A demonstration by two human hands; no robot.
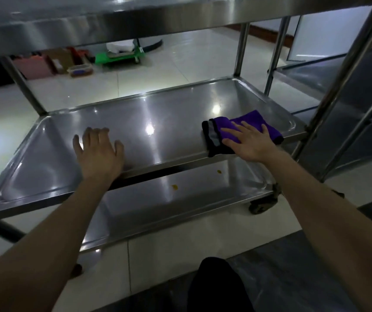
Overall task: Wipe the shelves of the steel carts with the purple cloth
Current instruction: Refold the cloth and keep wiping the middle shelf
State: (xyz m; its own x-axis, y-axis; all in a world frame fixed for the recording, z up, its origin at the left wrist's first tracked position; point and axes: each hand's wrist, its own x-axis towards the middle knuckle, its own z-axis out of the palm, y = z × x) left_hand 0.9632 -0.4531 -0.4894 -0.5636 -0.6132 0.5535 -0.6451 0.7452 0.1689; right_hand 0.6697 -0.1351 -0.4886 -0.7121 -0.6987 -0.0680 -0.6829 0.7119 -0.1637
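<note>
Near steel cart (240, 50): three shelves counted. The top shelf (112, 25) runs overhead at 12 o'clock, the middle shelf (158, 122) fills the centre, and the lower shelf (191, 199) shows beneath at 6 o'clock. A second steel cart (338, 73) is partly in view at 3 o'clock, so two carts.

Hands, two. The left hand (99, 152) rests on the middle shelf toward 8 o'clock by the front rim, fingers relaxed, its grip holding nothing. The right hand (250, 143) lies flat on the cloth with fingers spread, its grip apart and pressing, not pinching.

Purple cloth (254, 120), one: folded, with a black and grey edge, at the 3 o'clock end of the middle shelf and touching the front rim.

Handling, as judged: the cloth looks soft, light and limp. It should slide easily on polished steel and could bunch or slip off the rim. A flat palm over the folded middle seems the best hold, with fingers hooking the far edge for corners.

Orange spots (175, 187), two, on the lower shelf, not yet wiped.
</note>
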